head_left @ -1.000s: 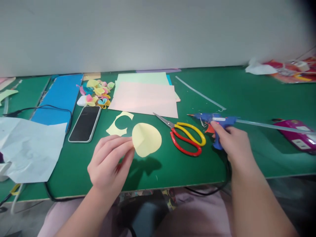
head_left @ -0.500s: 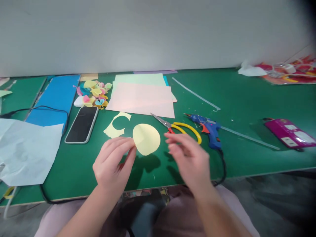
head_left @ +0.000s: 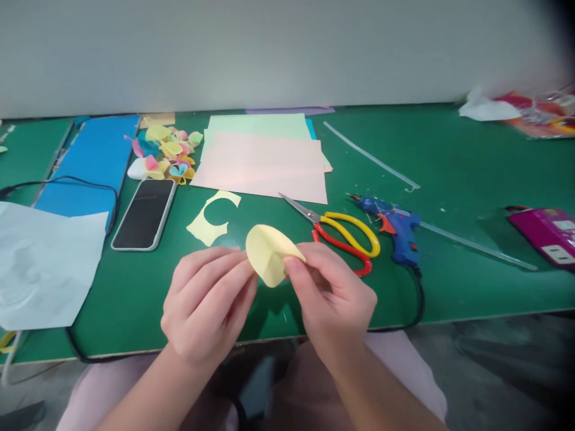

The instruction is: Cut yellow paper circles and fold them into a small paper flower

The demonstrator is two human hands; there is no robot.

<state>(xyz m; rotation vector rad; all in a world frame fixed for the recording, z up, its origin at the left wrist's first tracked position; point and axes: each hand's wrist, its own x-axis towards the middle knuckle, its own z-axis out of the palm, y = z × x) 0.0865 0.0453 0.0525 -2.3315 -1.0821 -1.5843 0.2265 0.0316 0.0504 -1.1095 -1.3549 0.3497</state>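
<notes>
A pale yellow paper circle point(head_left: 268, 251) is held up between both hands above the green table. My left hand point(head_left: 211, 299) pinches its left edge. With thumb and forefinger, my right hand point(head_left: 330, 293) grips the right edge, and the paper bends there. Behind the circle lies the yellow paper offcut point(head_left: 205, 229) with a round gap cut from it. Scissors point(head_left: 348, 236) with one yellow and one red handle rest just beyond my right hand, blades pointing to the far left.
Pink and green paper sheets point(head_left: 265, 161) lie at the back, beside a pile of paper flowers point(head_left: 168, 152). A phone point(head_left: 146, 214) is at left, near a crumpled white sheet point(head_left: 49, 266). A blue glue gun point(head_left: 399, 230), glue stick point(head_left: 372, 155) and purple power strip point(head_left: 545, 233) are at right.
My right hand has moved left and taken hold of the circle's right edge. The paper, flat before, is now bent. The view has shifted slightly.
</notes>
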